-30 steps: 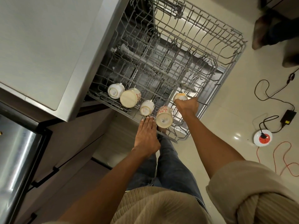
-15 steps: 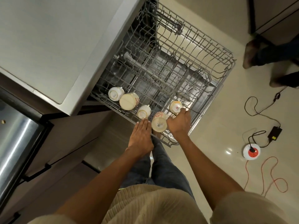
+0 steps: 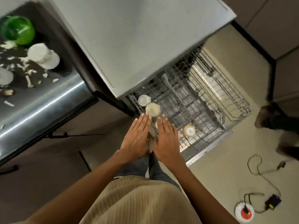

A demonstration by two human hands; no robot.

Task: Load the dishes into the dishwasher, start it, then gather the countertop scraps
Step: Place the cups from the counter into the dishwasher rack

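- Two hands lie side by side over the near edge of the rack: our left hand (image 3: 137, 136) and our right hand (image 3: 166, 138), both flat with fingers straight and close together, holding nothing.
- We cannot tell whether the palms press on the rack's front rim or hover just above it; the frame is blurred there.
- The dishwasher rack (image 3: 226, 101) is grey wire, pulled partly out from under the grey dishwasher top (image 3: 137, 38) above the lowered door.
- In the rack we see three pale cups turned on their sides or upside down: a small cup (image 3: 143, 100) at the near left corner, a wider cream cup (image 3: 152, 109) touching it and just beyond our left fingertips, and a third cup (image 3: 189, 130) to the right of our right hand.
- A sliver of another pale thing shows between our hands; we cannot tell what it is.
- The rest of the rack holds only its tines.
- To the left, the dark countertop (image 3: 48, 97) carries scattered pale scraps (image 3: 29, 80), stacked white dishes (image 3: 43, 56) and a green bowl (image 3: 17, 29).
- On the floor at right lie a round socket (image 3: 244, 211), a black adapter (image 3: 273, 204) and loose cable.
- Another person's feet (image 3: 267, 117) stand beyond the rack's right end.
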